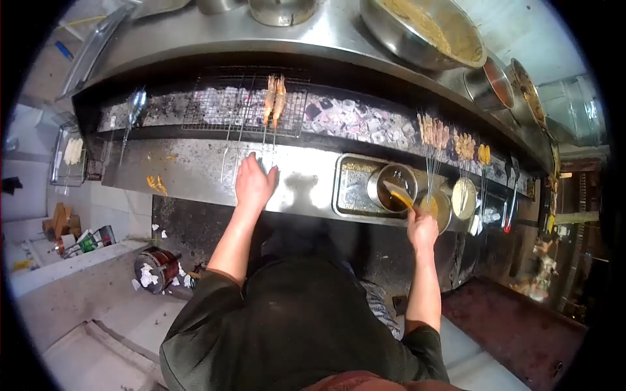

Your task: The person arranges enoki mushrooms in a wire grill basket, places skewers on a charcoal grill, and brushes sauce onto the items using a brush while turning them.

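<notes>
My left hand (253,183) is over the steel ledge in front of the grill, fingers apart, close to the lower ends of several metal skewers (238,140). Beyond it, two skewered shrimp (274,101) lie side by side on the wire rack (222,107). My right hand (422,228) grips the yellowish handle of a brush (400,193), whose head is over a steel pot of brown liquid (395,179). That pot stands at the right end of a metal tray (348,203).
Glowing coals (358,124) fill the trough. Meat skewers (435,132) are over its right part, near a bowl of pale sauce (463,198). Large steel bowls (424,32) line the far counter. A can with crumpled paper (156,270) stands on the lower left.
</notes>
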Available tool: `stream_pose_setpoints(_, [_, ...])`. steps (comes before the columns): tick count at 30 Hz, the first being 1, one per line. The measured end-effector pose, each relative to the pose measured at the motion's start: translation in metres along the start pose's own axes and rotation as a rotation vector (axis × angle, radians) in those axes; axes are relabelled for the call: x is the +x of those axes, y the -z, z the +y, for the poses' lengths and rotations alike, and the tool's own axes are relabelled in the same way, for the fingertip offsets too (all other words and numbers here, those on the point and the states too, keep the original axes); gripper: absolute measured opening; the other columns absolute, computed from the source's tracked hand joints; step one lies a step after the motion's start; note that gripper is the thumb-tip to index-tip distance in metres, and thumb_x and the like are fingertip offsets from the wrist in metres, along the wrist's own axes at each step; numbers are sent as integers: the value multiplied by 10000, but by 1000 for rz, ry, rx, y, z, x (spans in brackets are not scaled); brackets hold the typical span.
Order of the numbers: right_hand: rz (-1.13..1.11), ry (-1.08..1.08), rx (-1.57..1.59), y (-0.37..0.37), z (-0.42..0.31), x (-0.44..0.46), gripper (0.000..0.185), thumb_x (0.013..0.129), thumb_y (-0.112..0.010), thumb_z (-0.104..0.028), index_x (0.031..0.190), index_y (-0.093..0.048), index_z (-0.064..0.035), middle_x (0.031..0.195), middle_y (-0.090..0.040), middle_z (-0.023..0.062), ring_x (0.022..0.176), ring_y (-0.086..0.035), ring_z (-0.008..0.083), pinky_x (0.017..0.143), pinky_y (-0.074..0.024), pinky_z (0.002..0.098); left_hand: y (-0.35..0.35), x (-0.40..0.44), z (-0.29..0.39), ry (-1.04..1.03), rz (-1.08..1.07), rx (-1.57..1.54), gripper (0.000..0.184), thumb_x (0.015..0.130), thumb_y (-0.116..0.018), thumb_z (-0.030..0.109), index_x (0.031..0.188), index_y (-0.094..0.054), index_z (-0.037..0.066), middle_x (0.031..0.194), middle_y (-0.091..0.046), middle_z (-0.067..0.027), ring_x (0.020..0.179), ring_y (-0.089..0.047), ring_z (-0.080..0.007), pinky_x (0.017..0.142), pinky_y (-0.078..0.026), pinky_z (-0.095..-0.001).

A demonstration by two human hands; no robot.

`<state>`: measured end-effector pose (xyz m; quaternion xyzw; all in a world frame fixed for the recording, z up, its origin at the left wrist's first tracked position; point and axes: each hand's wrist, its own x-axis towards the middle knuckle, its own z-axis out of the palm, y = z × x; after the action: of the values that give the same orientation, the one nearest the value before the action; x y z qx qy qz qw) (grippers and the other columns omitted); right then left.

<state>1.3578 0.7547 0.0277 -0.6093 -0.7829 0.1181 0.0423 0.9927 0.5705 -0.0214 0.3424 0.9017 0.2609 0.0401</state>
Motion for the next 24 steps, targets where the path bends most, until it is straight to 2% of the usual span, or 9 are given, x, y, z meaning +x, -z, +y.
stream_pose_setpoints(1, [0,1,2,0,-1,3,256,881,-562,-287,1036,-705,-142,866,-666,208,831,-650,382,744,-512,460,-9,4,-2,55,13,22,546,816,-659,277,1199,-490,-73,1021,-588,-242,996,-559,-429,874,-456,-466])
stream_pose_setpoints(4, [3,-18,-4,-4,-1,-1,258,877,-561,-288,1023,-709,-135,844,-667,205,817,-652,382,733,-515,462,-37,21,-29,148,-195,-205,360,873,-605,250,1078,-554,-41,793,-617,-139,742,-614,-328,683,-501,-405])
stream_pose_setpoints(7, [47,7,-17,-10,4,0,259,873,-562,-289,1015,-708,-129,825,-666,205,797,-652,384,720,-518,467,-35,31,-18,516,-456,-1022,204,936,-525,215,925,-572,17,617,-524,-12,526,-506,-156,493,-423,-289])
stream_pose_setpoints(8, [46,4,-18,-13,7,-1,259,873,-562,-288,1016,-707,-128,825,-666,206,794,-652,384,717,-518,467,-35,30,-13,554,-411,-1163,208,977,-466,209,855,-546,61,618,-459,34,499,-387,-48,441,-312,-206])
stream_pose_setpoints(11, [36,41,-17,-15,6,-1,261,873,-563,-286,1017,-706,-122,818,-667,205,795,-650,389,715,-518,471,-31,26,-8,582,-289,-1118,207,981,-460,213,865,-553,68,613,-453,38,476,-377,-64,431,-313,-220])
stream_pose_setpoints(15, [69,-8,-6,-24,4,-4,259,875,-564,-286,1014,-706,-120,870,-676,193,828,-654,373,729,-517,466,-37,30,-10,509,-347,-1170,228,989,-445,220,945,-595,54,611,-450,43,465,-356,-47,409,-277,-212])
stream_pose_setpoints(19, [90,-75,11,-25,-15,-9,262,874,-563,-278,1026,-701,-115,902,-679,180,846,-656,366,753,-516,455,-37,38,-9,595,-490,-1296,240,1002,-427,247,990,-574,58,615,-462,44,462,-342,-57,414,-276,-225])
stream_pose_setpoints(21, [33,-104,-52,-26,-25,-10,266,875,-562,-275,1035,-696,-112,912,-679,179,851,-656,363,758,-516,452,-43,37,-18,560,-492,-1309,197,972,-489,253,996,-575,78,623,-471,32,458,-367,-71,413,-283,-233])
stream_pose_setpoints(24, [96,-155,0,-30,-35,-8,306,885,-541,-299,1069,-686,-101,910,-677,188,877,-654,358,776,-508,436,-42,40,-22,551,-517,-1324,169,927,-553,246,989,-567,90,616,-464,24,454,-377,-77,406,-277,-232])
